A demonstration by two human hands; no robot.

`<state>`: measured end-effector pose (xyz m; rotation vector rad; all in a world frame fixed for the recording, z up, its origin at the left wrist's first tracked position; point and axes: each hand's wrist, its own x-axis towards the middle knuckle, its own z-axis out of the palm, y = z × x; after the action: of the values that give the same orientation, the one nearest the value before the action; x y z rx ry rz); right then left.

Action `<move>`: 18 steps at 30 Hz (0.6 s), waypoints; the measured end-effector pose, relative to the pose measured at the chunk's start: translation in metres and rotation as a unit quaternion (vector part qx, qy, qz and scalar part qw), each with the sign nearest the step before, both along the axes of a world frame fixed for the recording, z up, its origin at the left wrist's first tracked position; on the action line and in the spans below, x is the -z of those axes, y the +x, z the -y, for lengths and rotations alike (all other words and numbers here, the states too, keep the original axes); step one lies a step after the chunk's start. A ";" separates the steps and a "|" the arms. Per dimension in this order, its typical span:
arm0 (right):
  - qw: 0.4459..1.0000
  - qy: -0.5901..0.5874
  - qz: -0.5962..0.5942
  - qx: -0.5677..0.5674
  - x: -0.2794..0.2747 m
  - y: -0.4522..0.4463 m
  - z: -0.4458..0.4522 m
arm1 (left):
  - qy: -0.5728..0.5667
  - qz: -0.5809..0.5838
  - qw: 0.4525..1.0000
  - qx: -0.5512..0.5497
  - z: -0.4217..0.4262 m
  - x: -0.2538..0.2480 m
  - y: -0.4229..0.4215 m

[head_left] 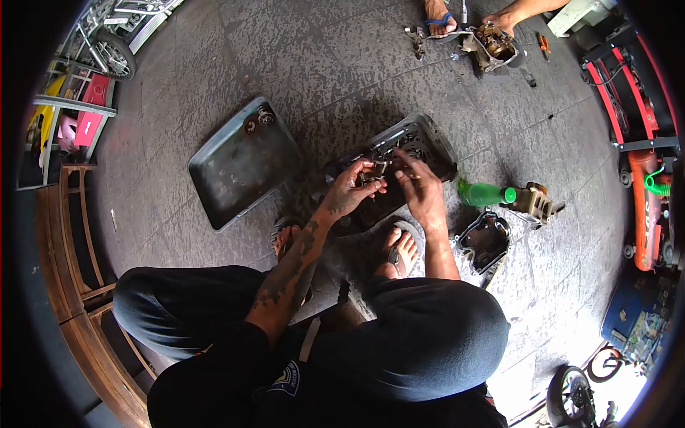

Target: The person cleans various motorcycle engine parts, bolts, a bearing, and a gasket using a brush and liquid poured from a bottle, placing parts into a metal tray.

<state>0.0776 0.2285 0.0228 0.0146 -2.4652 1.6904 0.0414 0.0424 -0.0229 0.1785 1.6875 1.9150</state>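
Metal part: located in front of me, above the near portion of the right-hand tray. It is tilted; its long axis appears to run from near left to far right, with the upper end pointing away from me. Fine detail is too small to read.

Left hand: clenched around the near-left side of the part, thumb on the near side, fingers curled about it. The forearm enters from the near left and angles forward and right.

Right hand: at the right side of the part, index finger extended forward and left, thumb alongside. I cannot tell whether these fingertips pinch the part or only touch it. The forearm reaches almost straight forward.

Left of the hands, the second tray sits obliquely on the floor, with small round parts in its far corner. Right of the hands are a dark cover, a green bottle and, just beside its cap, a metal casing.

Farther out, an open casing lies near another person's sandaled foot.
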 end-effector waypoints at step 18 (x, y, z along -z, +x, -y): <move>0.973 -0.117 0.174 -0.092 0.047 -0.013 0.001 | 0.048 0.128 0.991 0.005 0.003 -0.009 -0.004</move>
<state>0.0644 0.2278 -0.0239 -0.0904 -2.5461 2.2254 0.0375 0.0397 -0.0137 -0.0210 1.4248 1.9224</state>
